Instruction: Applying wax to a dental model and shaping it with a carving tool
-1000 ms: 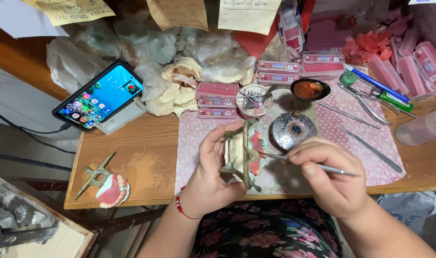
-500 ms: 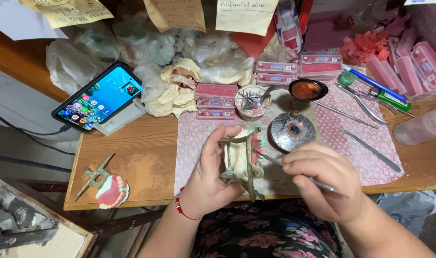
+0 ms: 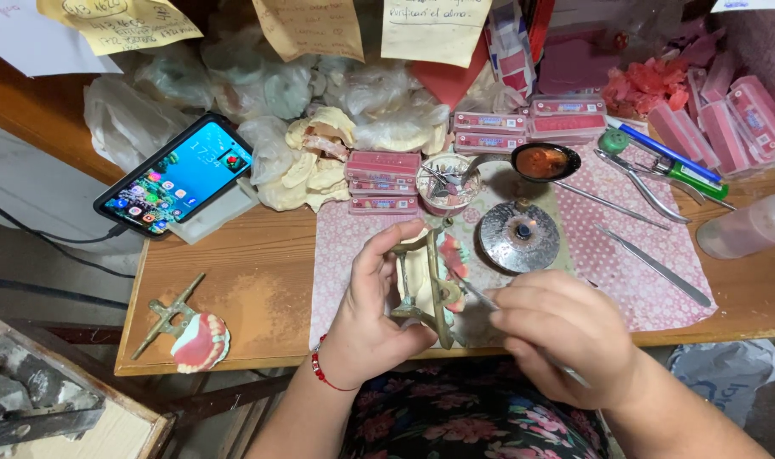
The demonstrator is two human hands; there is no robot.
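Observation:
My left hand grips a brass dental articulator that carries a cream plaster cast with pink wax and teeth, held just above the table's front edge. My right hand holds a thin metal wax tool, its tip touching the pink wax on the articulator's right side. A red bead bracelet circles my left wrist.
A round metal burner and a small spoon of orange wax sit on the pink mat. Pink tooth boxes, pliers, a phone, a clear bottle and a second denture on an articulator lie around.
My right hand has shifted left and down, bringing the tool tip onto the wax. My left hand has tilted the articulator slightly toward it.

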